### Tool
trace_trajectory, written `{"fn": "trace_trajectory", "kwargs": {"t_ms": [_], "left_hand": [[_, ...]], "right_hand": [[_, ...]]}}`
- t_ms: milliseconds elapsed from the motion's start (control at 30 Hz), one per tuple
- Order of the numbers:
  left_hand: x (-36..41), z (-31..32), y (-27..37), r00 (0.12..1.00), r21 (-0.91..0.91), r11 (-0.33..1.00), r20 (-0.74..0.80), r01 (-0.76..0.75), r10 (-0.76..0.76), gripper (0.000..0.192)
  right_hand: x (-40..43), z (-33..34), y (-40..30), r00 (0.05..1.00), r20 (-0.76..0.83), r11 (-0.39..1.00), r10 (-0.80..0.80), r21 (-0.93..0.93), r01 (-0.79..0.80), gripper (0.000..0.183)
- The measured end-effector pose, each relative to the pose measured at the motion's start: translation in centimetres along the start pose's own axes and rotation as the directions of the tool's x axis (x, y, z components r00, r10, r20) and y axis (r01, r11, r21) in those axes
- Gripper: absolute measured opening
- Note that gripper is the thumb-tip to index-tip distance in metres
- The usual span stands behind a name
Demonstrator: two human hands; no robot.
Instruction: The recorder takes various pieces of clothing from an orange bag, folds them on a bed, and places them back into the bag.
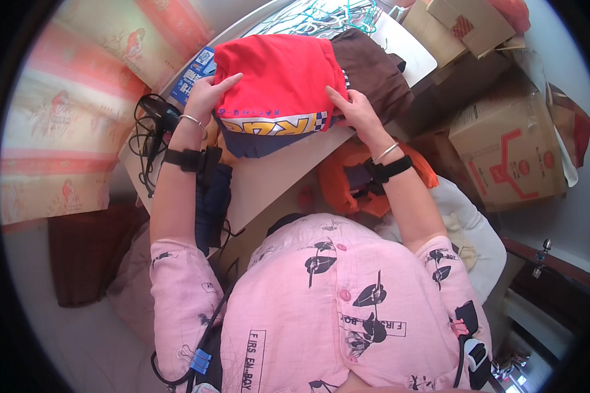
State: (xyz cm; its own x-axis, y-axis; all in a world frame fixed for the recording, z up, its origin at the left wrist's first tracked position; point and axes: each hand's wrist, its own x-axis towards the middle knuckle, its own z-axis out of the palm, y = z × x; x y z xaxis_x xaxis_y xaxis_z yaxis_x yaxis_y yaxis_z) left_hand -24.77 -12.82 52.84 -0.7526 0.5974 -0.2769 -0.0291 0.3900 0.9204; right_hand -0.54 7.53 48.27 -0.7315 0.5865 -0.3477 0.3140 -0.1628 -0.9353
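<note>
A folded red, white and navy garment (280, 73) with printed lettering lies between my hands above the white table (270, 184). My left hand (209, 96) grips its left edge, thumb on top and fingers hidden behind the cloth. At the other edge my right hand (356, 110) pinches the fabric, thumb on the red cloth and its fingers partly under it. A dark brown folded garment (373, 73) lies just beyond my right hand, touching the red one. Whether the red garment rests on the table is hidden.
Plastic hangers (334, 17) are heaped at the table's far end. A blue printed package (194, 73), black cables (147, 142) and dark blue cloth (214, 206) are at the left. An orange bag (334, 184) is below the table's right edge; cardboard boxes (511, 152) stand farther right. Patterned curtains (78, 108) hang left.
</note>
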Motion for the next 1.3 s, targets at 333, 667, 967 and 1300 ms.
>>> {"fn": "trace_trajectory", "kwargs": {"t_ms": [333,667,967,1300], "left_hand": [[-2.5,3.5,2.7,0.987,-0.253,0.964,0.117,-0.081,0.114,0.041],[-7.5,6.1,6.3,0.945,-0.448,0.892,0.261,-0.060,0.195,0.039],[-15.7,12.7,5.4,0.892,-0.526,0.834,0.440,0.165,0.101,0.058],[-14.9,21.8,-6.7,0.608,-0.154,0.846,0.760,0.511,-0.229,0.052]], "right_hand": [[0.6,0.6,2.1,0.998,0.026,0.981,-0.057,0.186,0.052,0.041],[-1.3,-0.8,2.0,0.995,0.055,0.957,-0.078,0.285,0.059,0.044],[-7.6,-4.3,12.3,0.944,0.256,0.657,-0.207,0.751,-0.060,0.056],[-20.7,-8.1,29.2,0.947,0.173,0.262,0.272,0.933,-0.246,0.051]]}}
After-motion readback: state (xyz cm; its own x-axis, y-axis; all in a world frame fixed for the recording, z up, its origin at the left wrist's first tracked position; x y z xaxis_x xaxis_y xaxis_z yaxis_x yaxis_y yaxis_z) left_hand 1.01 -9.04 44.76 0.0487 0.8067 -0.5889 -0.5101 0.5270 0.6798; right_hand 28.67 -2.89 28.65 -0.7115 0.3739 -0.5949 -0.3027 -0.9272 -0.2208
